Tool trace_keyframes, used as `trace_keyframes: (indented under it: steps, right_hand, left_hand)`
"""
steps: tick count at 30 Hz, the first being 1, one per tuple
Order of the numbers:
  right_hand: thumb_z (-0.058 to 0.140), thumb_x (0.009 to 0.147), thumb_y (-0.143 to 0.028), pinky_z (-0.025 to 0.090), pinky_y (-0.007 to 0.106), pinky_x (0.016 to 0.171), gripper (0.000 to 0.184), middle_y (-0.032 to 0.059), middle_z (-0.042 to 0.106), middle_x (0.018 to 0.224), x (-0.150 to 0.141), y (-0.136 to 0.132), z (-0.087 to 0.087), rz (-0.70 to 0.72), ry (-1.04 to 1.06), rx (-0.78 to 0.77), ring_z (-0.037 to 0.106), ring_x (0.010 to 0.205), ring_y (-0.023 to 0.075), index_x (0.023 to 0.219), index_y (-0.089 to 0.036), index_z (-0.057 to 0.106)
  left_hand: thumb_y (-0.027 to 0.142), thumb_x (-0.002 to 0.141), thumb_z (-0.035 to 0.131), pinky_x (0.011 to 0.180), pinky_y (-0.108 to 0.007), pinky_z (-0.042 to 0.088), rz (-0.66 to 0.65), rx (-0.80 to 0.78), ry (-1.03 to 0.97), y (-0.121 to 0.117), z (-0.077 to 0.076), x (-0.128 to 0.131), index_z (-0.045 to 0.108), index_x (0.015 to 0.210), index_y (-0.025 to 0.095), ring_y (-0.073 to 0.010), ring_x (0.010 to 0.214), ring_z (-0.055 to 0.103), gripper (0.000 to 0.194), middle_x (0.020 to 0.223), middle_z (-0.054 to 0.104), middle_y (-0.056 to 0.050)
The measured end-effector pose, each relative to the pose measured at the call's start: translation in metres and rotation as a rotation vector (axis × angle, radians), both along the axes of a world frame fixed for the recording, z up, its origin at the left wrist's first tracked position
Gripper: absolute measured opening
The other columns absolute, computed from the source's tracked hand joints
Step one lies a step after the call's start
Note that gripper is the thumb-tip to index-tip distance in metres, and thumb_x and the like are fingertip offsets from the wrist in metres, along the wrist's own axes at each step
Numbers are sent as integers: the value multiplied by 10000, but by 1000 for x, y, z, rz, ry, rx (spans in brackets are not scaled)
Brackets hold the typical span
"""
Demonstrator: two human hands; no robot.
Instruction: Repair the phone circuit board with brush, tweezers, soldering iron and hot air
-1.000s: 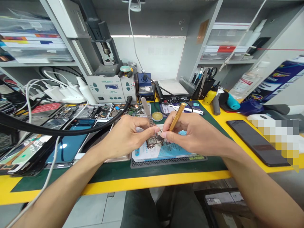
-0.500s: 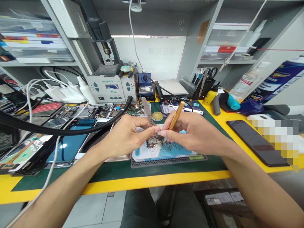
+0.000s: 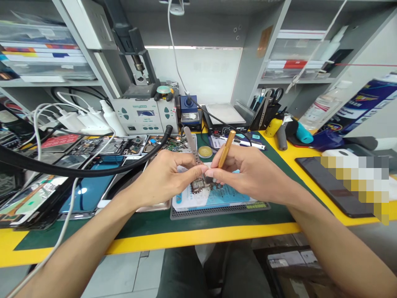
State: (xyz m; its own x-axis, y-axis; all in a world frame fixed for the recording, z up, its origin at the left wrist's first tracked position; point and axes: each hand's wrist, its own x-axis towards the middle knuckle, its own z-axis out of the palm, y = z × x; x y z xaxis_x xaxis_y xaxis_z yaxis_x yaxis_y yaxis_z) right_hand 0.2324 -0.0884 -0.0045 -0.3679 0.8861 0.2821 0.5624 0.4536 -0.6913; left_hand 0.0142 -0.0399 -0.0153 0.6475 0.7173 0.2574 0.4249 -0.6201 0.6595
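Two hands (image 3: 203,176) work above a green mat (image 3: 198,225).

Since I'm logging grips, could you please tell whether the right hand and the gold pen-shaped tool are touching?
Touching: the head view shows the right hand gripping the gold tool, which rises from between its fingers.

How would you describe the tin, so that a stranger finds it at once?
Find the green mat on the yellow table. Just beyond the left hand and right hand sits the tin. Its round, yellowish face sets it apart from the boards to its left.
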Motion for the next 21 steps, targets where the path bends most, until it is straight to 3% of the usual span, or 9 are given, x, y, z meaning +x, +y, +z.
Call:
trace_keyframes:
  steps: [9, 21]
  right_hand:
    - [683, 929, -356, 405, 247, 547, 194, 13, 709, 744, 1, 1, -1, -32, -50, 60, 620, 632, 154, 900, -164, 675]
    - [680, 937, -390, 386, 254, 540, 250, 2, 665, 688, 3, 1, 1, -43, -197, 211, 570, 579, 145, 803, -183, 641]
  left_hand:
    - [403, 961, 592, 537, -209, 377, -2, 7, 7, 0, 1, 1, 754, 774, 149, -94, 575, 531, 355, 622, 645, 19]
    - [367, 953, 593, 538, -214, 368, 5, -9, -3, -1, 2, 2, 750, 757, 144, -89, 555, 490, 336, 590, 610, 25]
